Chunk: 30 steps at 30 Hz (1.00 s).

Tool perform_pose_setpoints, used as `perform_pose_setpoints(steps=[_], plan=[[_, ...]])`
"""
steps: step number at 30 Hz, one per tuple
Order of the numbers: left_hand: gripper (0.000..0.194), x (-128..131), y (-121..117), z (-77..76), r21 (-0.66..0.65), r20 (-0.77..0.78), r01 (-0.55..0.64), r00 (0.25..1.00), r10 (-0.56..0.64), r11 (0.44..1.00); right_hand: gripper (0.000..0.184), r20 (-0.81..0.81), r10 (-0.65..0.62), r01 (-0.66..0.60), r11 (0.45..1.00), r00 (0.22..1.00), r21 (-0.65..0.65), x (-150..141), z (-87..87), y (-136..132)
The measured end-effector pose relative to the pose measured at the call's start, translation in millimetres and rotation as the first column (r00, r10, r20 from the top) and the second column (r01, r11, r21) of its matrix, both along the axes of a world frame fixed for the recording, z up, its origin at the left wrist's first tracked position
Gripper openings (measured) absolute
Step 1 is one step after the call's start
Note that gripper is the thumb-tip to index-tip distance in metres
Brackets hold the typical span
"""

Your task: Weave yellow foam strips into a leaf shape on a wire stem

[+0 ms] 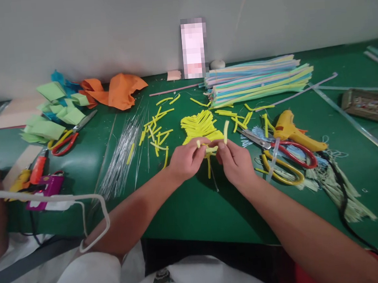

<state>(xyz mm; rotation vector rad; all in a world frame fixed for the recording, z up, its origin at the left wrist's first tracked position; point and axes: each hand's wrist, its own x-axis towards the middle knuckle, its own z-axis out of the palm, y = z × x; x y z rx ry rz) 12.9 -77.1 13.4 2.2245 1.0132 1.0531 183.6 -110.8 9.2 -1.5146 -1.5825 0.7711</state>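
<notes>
My left hand (pixel 186 162) and my right hand (pixel 238 160) meet over the middle of the green table (pixel 194 211), each closed in a pinch. Between them runs a short pale yellow pipe cleaner (pixel 212 149), its ends sticking up past my fingers. Just beyond lies a leaf-like shape of bright yellow pipe cleaner pieces (pixel 198 125), partly covered by my hands. Below my fingertips hangs another yellow piece (pixel 209 168), near a thin wire. Cut yellow pipe cleaner bits (pixel 157 133) lie scattered left and right of the leaf shape.
Thin clear wires (pixel 121 157) lie to the left, near orange paper (pixel 121 92), green paper pieces (pixel 48 124) and scissors (pixel 66 142). At right are large scissors (pixel 285 166), a yellow glue gun (pixel 295 133) and tassels (pixel 343 186). Pipe cleaner bundles (pixel 259 83) and a phone (pixel 195 49) stand behind.
</notes>
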Motion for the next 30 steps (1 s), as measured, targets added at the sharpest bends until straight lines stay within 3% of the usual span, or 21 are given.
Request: perform_pose_setpoints(steps=[4,8,13,19,30], plan=[[0.027,3.2,-2.6,-6.0,-0.069,0.188,-0.023,0.981,0.036,0.997,0.047,0.205,0.052,-0.053,0.999,0.977,-0.001,-5.4,-0.2,-0.2],[0.033,8.9,-1.2,-5.8,0.023,0.325,-0.088,0.943,0.076,0.996,0.045,0.298,0.1,-0.107,0.994,0.949,0.006,-9.0,-1.5,-1.6],[0.034,13.1,-4.2,5.6,0.183,0.285,-0.147,0.954,0.09,0.972,0.045,0.292,0.112,-0.116,0.993,0.95,-0.003,-9.3,-1.9,-3.1],[0.033,10.1,-4.5,5.8,0.042,0.275,-0.111,0.957,0.095,0.993,0.047,0.316,0.141,-0.149,0.989,0.938,0.001,-9.5,-2.5,-2.2],[0.019,9.9,-3.8,11.2,0.083,0.294,-0.031,0.956,0.005,0.996,0.042,0.353,0.163,-0.2,0.977,0.921,0.072,-10.7,1.0,-3.2]])
